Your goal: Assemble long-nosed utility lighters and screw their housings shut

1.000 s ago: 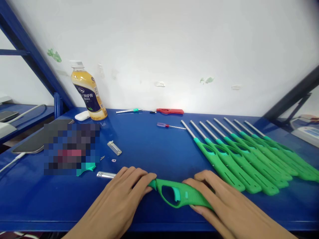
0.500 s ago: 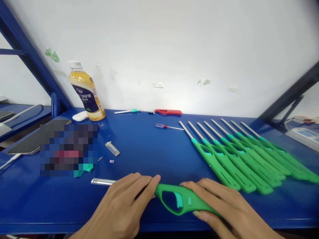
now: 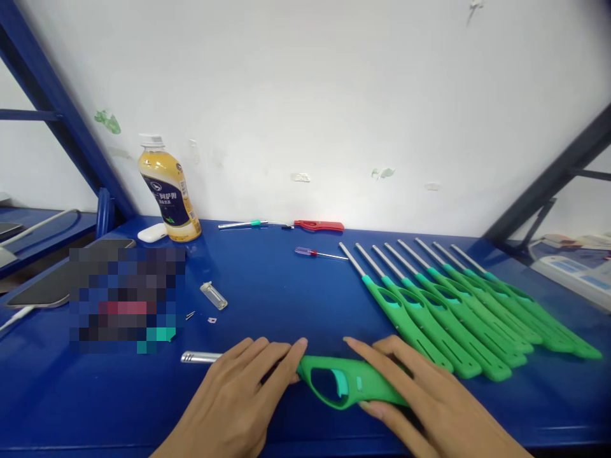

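A green long-necked gas lighter (image 3: 351, 380) lies crosswise low in front of me, its metal tube pointing left and its trigger opening edged in teal. My left hand (image 3: 233, 397) is closed over the lighter's neck, with the thumb at the front of the green body and the vented tube tip sticking out past the knuckles. Around the handle's right end is my right hand (image 3: 424, 397), thumb along the lower edge and fingers over the top. The index fingertip sits slightly above the casing. The butt of the handle is hidden under this hand.
Several matching green lighters (image 3: 429, 312) lie side by side at right. Behind are a screwdriver (image 3: 315, 253), a red lighter casing (image 3: 319, 226) and a loose tube (image 3: 243, 224). At left: a clear fuel tank (image 3: 214, 296), a drink bottle (image 3: 169, 197), a phone (image 3: 48, 289) and a blurred patch.
The view has shifted, so the background sits lower. My right index fingertip has lifted a little off the casing. Both hands stay on the lighter.
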A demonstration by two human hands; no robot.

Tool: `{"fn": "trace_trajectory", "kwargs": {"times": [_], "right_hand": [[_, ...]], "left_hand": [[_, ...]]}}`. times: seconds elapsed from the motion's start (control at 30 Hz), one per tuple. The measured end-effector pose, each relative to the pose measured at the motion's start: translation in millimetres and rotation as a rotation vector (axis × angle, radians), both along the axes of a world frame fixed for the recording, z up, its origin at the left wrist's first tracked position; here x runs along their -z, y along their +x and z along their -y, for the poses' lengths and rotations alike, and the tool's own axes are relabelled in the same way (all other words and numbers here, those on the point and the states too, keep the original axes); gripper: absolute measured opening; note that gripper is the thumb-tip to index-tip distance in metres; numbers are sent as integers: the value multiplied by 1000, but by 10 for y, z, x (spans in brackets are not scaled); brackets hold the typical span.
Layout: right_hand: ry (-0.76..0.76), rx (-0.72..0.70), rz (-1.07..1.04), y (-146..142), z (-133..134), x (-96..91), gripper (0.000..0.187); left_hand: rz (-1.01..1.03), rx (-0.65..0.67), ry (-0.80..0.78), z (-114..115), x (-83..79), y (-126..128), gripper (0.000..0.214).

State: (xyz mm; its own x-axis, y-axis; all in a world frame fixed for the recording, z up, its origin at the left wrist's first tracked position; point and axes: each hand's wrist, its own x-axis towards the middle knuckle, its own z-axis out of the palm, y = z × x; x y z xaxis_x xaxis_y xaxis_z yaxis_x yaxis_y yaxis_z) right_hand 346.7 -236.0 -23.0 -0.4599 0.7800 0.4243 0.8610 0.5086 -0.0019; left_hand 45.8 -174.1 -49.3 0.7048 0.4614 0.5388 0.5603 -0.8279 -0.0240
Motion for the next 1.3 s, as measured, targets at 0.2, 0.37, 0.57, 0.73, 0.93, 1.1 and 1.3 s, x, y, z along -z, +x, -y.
{"fn": "trace_trajectory", "kwargs": {"times": [0.2, 0.37, 0.57, 0.73, 0.93, 1.1, 1.3], "right_hand": [[46, -64, 85, 74, -63, 174, 51], [17, -67, 54, 41, -72, 138, 46], [168, -68, 117, 27, -97, 88, 51], [135, -123, 129, 38, -157, 60, 42], [184, -191, 108, 37, -186, 4, 31], [168, -148, 163, 5, -179, 7, 40], [214, -84, 217, 9, -150, -149, 55]], "left_hand": [[60, -30, 20, -48, 3, 48, 62], [52, -28, 26, -61, 27, 70, 65], [49, -18, 31, -65, 19, 70, 57], [42, -20, 23, -56, -1, 72, 59], [33, -4, 9, -66, -11, 79, 53], [86, 23, -143, -83, 5, 115, 46], [166, 36, -221, -142, 164, 149, 42]]}}
